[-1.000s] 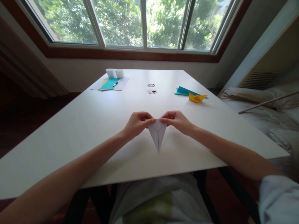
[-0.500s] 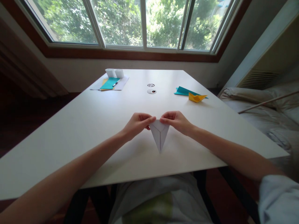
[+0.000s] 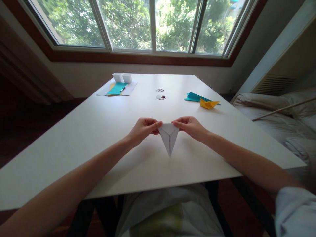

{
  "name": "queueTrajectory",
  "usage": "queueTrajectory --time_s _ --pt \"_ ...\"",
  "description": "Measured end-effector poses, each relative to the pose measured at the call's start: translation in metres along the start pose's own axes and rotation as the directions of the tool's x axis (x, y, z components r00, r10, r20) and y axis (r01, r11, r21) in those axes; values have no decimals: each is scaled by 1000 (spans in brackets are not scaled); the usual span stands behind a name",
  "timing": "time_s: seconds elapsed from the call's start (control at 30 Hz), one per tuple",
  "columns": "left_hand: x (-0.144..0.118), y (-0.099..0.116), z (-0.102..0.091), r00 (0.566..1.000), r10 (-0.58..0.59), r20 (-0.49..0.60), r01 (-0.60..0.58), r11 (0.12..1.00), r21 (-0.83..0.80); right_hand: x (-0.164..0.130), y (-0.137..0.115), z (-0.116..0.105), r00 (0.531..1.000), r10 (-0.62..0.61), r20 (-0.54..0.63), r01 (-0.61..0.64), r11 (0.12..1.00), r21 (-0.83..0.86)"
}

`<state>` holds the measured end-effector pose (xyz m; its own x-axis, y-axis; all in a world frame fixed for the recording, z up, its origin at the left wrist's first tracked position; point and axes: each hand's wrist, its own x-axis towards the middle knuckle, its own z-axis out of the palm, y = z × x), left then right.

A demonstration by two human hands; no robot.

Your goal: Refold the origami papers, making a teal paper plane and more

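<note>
Near the middle of the white bench (image 3: 98,131), toward its near edge, the left hand (image 3: 143,130) and right hand (image 3: 190,126) pinch the top corners of a white folded paper triangle (image 3: 169,138), fingers clenched on it; even tension should keep its centre crease straight.

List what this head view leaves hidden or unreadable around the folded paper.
- Folded white paper triangle: its top corners, covered by the left hand and right hand.
- Two small white containers at the far edge: too small to tell contents.
- White table: near edge hides the legs beneath.
</note>
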<state>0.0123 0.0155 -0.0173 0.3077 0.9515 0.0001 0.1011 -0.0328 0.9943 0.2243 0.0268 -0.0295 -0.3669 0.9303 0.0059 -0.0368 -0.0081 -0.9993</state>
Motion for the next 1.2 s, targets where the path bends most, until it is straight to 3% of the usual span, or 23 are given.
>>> queueTrajectory --time_s 0.13,0.3,0.6,0.97,1.07,1.2 --pt "3 -5 -5 998 5 59 -3 1000 -29 2 3 -3 1000 -6 -25 4 998 -58" --pt "2 -6 -6 987 66 145 -68 998 8 4 5 -5 999 50 -3 -50 999 -14" --pt "3 -6 -6 998 38 42 -40 997 61 1 -2 -12 974 123 189 -114 992 -57" --pt "4 -6 -1 998 38 41 -40 999 36 3 0 -2 994 90 60 -96 989 114" --pt "3 -6 -1 997 54 55 -55 998 16 4 2 -2 993 91 74 -99 989 109" --pt "2 -6 -1 980 163 112 -162 987 -14 5 3 -3 997 51 59 -51 999 5"
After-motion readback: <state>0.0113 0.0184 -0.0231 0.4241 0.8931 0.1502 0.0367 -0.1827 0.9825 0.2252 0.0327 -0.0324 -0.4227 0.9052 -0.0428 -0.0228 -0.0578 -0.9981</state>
